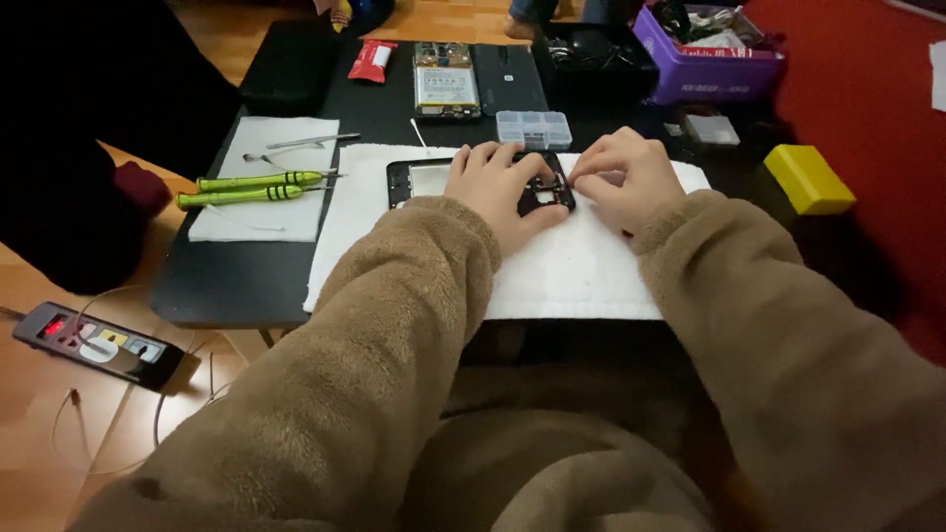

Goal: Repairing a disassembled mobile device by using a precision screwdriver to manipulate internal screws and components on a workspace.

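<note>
A black phone frame (414, 179) lies on a white foam pad (572, 271) on a low black table (227, 281). My left hand (498, 189) rests on the frame's right half, thumb and fingers pressing it down. My right hand (623, 175) sits at the frame's right end, fingertips pinched at its camera corner (552, 187). Whether a small part is between those fingers cannot be seen. Both arms wear brown fleece sleeves.
Two green screwdrivers (251, 189) and metal tweezers (310, 141) lie on a white cloth at left. Farther back are an opened phone (445, 79), a red packet (372, 59), a clear parts box (533, 128), a purple bin (705, 54); a yellow block (808, 177) right, power strip (97, 343) on floor.
</note>
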